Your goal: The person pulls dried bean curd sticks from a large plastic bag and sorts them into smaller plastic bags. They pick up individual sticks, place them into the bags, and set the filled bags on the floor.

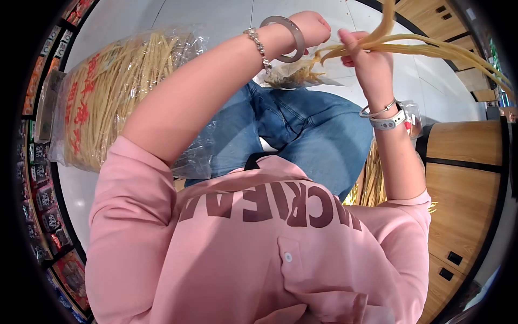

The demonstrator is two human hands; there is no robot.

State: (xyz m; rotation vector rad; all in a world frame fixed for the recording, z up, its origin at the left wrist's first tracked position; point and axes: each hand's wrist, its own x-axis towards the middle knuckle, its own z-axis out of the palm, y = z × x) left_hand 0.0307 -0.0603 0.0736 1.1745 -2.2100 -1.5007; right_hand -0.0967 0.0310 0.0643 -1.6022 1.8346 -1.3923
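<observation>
Long yellowish dried strips [407, 48] run through my right hand [367, 54], whose thumb and fingers are closed on them near one end. The strips stretch off to the upper right, and their short ends point toward my left hand. My left hand [308, 31] is curled closed just left of those ends, its fingertips turned away, so anything in it is hidden. Below and between the hands, a small heap of broken yellowish pieces [302, 74] lies on a clear bag near the floor.
A large clear plastic bag of similar strips [108, 97] with red characters lies at the left. Shelves of packaged goods [46, 200] line the far left. Wooden cabinets [458, 200] stand at the right. More strips [372, 175] show beside my right leg.
</observation>
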